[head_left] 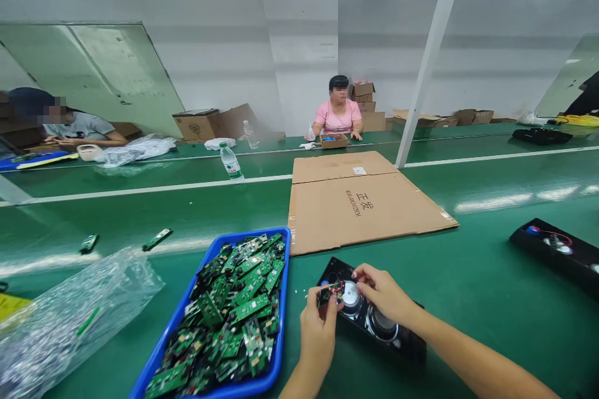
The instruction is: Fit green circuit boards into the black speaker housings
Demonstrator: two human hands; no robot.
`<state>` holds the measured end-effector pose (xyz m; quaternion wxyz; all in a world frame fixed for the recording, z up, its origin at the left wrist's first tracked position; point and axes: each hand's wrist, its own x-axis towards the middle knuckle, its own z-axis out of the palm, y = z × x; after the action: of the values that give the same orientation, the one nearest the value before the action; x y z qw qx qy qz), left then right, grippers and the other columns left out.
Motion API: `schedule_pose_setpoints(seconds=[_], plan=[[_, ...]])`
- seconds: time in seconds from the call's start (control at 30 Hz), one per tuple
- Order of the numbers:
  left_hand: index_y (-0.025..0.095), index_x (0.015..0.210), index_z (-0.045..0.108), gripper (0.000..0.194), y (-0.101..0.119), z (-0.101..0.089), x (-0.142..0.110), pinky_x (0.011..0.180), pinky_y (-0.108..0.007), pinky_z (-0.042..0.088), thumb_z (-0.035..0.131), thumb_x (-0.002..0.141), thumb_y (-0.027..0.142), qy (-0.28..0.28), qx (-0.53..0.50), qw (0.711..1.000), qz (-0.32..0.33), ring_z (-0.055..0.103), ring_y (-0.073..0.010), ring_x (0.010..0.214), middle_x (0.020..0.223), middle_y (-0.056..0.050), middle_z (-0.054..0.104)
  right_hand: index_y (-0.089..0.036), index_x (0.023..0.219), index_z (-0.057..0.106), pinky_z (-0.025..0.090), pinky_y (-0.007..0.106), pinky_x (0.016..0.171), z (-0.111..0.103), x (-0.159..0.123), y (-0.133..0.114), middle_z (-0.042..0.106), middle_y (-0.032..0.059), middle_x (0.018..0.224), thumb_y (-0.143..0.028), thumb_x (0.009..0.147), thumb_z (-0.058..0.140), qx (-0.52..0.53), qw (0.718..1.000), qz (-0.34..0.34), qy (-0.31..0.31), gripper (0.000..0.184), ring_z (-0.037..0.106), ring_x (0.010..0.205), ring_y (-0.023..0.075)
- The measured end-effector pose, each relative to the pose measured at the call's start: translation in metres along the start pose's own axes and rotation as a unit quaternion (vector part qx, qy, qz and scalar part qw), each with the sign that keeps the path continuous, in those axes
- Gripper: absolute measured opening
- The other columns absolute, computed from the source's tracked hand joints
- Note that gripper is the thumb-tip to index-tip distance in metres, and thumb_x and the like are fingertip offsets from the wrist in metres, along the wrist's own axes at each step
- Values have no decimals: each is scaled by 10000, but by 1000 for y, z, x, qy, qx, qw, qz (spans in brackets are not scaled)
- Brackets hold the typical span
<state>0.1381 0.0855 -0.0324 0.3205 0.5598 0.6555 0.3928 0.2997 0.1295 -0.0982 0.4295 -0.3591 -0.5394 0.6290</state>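
My left hand [318, 330] pinches a small circuit board [324, 297] between thumb and fingers, with red wires beside it. Beneath both hands lies a long black speaker enclosure [407, 344], turned so that two round silver-backed speakers [352, 297] show. My right hand [386, 294] comes in over it, its thumb and fingers curled together by the nearer end of the wires. What those fingertips hold is too small to make out. Left of my hands stands a blue tray [283, 324] heaped with green circuit boards [250, 308].
A flattened cardboard sheet [327, 212] lies beyond my hands. Another black enclosure [556, 252] rests at the right. Clear plastic bags [88, 318] and two loose boards [158, 239] lie left. A water bottle [231, 163] and two seated people [337, 113] are across the bench.
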Motion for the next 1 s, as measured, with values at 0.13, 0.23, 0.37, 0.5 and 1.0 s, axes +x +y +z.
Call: schedule_pose_setpoints(seconds=[0.13, 0.23, 0.37, 0.5, 1.0], plan=[[196, 839, 548, 278, 4, -1, -2, 640, -312, 573, 576, 811, 471, 20, 71, 997, 3, 685, -207, 662, 736, -49, 690, -171, 900, 626, 407, 229, 720, 7, -2, 4, 636, 17, 858, -151, 903, 434, -180, 980, -82, 31, 193, 576, 796, 137], [199, 856, 548, 260, 5, -1, -4, 637, -297, 542, 553, 822, 457, 27, 89, 996, -8, 687, -211, 680, 768, -57, 699, -158, 807, 597, 373, 234, 634, 14, -5, 12, 607, 27, 780, -157, 933, 410, -310, 938, -150, 48, 225, 555, 707, 140], [198, 883, 572, 222, 4, -2, -6, 670, -291, 515, 526, 849, 413, -5, 130, 991, 15, 669, -204, 695, 775, -50, 696, -162, 726, 529, 330, 247, 590, 21, -6, 20, 554, 25, 724, -148, 916, 416, -346, 916, -198, 44, 221, 511, 659, 140], [199, 921, 605, 208, 5, -2, -6, 693, -286, 509, 493, 881, 370, -32, 156, 986, 48, 667, -202, 732, 805, -50, 703, -167, 728, 522, 321, 244, 580, 23, -7, 18, 538, 18, 707, -143, 912, 406, -364, 895, -254, 50, 219, 493, 646, 131], [188, 936, 604, 223, 6, -3, -3, 663, -286, 506, 434, 915, 331, -70, 189, 977, 69, 672, -207, 707, 797, -65, 704, -155, 667, 518, 216, 299, 522, 30, -8, 7, 486, 49, 647, -62, 931, 344, -461, 797, -373, 113, 329, 398, 604, 166]])
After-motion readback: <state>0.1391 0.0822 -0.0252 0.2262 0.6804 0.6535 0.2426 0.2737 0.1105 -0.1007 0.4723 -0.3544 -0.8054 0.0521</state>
